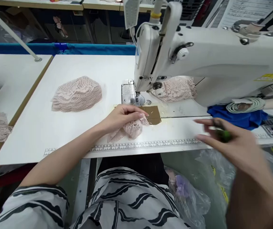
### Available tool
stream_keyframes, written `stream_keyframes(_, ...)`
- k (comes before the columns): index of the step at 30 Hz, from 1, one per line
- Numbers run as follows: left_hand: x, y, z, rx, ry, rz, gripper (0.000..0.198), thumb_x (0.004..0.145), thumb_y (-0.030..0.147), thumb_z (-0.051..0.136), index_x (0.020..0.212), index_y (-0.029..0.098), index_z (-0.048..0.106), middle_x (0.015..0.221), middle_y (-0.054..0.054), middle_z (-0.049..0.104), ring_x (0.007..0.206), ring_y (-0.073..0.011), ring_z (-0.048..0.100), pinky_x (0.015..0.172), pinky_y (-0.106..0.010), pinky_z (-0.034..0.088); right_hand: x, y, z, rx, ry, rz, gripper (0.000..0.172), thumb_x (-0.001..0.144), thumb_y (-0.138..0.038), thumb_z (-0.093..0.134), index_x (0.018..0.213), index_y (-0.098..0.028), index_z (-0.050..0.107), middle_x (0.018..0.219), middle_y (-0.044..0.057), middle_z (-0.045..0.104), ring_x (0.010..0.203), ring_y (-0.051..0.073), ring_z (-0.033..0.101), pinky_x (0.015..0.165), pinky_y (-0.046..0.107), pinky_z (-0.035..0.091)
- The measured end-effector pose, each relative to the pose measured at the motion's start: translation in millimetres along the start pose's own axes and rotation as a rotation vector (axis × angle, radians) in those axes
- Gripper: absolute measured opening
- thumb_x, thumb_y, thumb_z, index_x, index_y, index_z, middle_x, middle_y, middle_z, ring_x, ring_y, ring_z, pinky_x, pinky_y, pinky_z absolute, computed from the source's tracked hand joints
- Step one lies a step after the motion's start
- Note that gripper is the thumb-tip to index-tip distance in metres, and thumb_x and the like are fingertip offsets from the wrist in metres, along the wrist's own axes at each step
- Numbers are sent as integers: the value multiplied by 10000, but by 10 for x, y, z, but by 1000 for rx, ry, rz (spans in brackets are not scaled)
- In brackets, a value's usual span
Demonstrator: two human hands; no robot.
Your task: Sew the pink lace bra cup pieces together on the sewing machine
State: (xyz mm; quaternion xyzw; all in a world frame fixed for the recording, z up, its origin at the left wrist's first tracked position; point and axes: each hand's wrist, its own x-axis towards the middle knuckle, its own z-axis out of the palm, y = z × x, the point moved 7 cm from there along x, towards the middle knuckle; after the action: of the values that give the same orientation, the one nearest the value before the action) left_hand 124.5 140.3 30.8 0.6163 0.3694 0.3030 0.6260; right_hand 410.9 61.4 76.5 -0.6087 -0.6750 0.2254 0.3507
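Note:
My left hand point(120, 117) rests on the white table, fingers curled round a crumpled piece of pink lace point(133, 128) just in front of the sewing machine's needle plate point(131, 95). My right hand point(224, 140) is blurred by motion at the table's front right edge; a small green object point(223, 135) sits in its fingers, too smeared to name. A brown patch point(153, 114) lies on the table beside the lace.
A white sewing machine point(210, 60) fills the right. A stack of pink lace pieces point(77, 93) lies at left centre, more lace point(178, 89) behind the machine arm. Blue cloth point(236, 116) is at right. A printed ruler point(138, 145) runs along the table's front edge.

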Motion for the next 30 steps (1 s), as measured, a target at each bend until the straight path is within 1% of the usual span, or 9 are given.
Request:
stream_keyframes(2,-8,-9,-4,-27,18,-3,205,878,383,731,978,214,788,952,-52,743,745,-98,621,637,-200,471,146,-257,556,208,-88,29,460,719,-529,861,1082,-264,766,788,27,599,622,150,483,522,291,350)
stream_keyframes(4,-13,-9,-25,-59,45,13,229,853,406,755,946,198,777,944,-48,739,784,-113,639,687,-214,498,280,-435,1029,382,-172,60,500,711,-529,860,1096,-233,741,748,-4,558,587,127,420,522,279,333)
stream_keyframes(6,-16,-8,-63,-83,89,24,259,829,433,771,889,182,756,863,-31,719,732,-107,623,661,-215,492,365,-515,1310,528,-178,67,417,718,-553,843,902,-198,723,704,-20,538,586,119,402,547,277,340)
stream_keyframes(8,-18,-5,-108,-95,149,28,293,820,458,772,818,171,715,749,-4,667,637,-91,573,582,-202,450,386,-498,1445,624,-178,78,385,762,-549,809,791,-190,674,687,-24,531,601,119,407,572,277,340)
stream_keyframes(11,-28,24,-162,-80,245,57,330,834,464,756,738,170,642,660,23,587,568,-76,510,521,-192,396,351,-394,1456,685,-188,113,351,809,-513,781,770,-196,637,652,-39,475,583,111,370,552,271,295)
stream_keyframes(15,-53,65,-210,-120,365,114,338,854,466,733,725,185,597,664,29,564,584,-87,517,544,-199,424,331,-302,1330,677,-173,159,334,786,-485,812,784,-198,640,638,-49,422,551,100,308,511,271,235)
stream_keyframes(23,-31,70,-134,-126,268,122,359,858,497,732,739,188,596,668,33,533,570,-77,463,523,-195,390,316,-366,1487,793,-330,205,366,822,-508,779,777,-191,601,640,-60,384,545,84,286,503,255,201)
stream_keyframes(27,-44,56,-152,-134,280,103,354,861,497,732,743,189,602,674,30,555,568,-75,493,524,-192,410,318,-396,1533,792,-286,185,425,726,-475,862,666,-195,548,628,-49,428,567,98,345,509,257,240)
stream_keyframes(30,-54,27,-193,-220,333,77,363,838,495,759,741,188,592,691,24,595,589,-80,549,543,-189,452,305,-366,1513,844,-254,194,450,766,-476,838,624,-201,511,562,-73,333,507,83,262,482,265,179)
